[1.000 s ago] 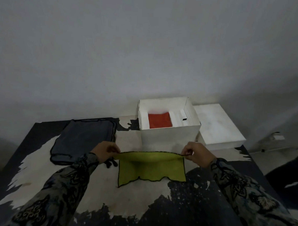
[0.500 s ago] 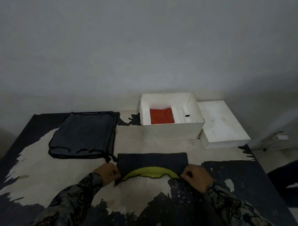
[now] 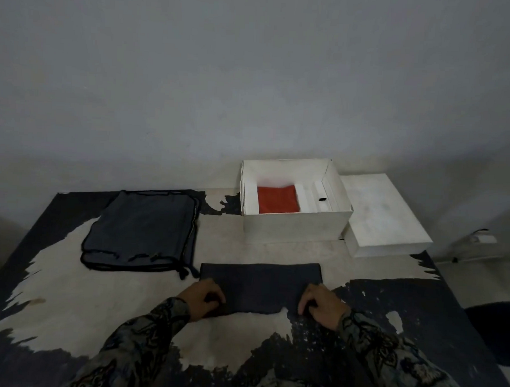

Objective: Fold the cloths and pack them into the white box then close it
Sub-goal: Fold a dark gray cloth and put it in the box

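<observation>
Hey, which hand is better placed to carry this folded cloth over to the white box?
Probably the right hand. It grips the cloth's right end, and the open white box sits ahead and right. The left hand is farther from it.

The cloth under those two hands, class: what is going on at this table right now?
A person is folding a dark cloth flat on the table; the left hand and right hand each keep a grip on a near corner. More dark cloths lie stacked to the left, unfolded. Behind, the white box stands open with a folded red cloth inside, and its lid lies beside it on the right.
</observation>
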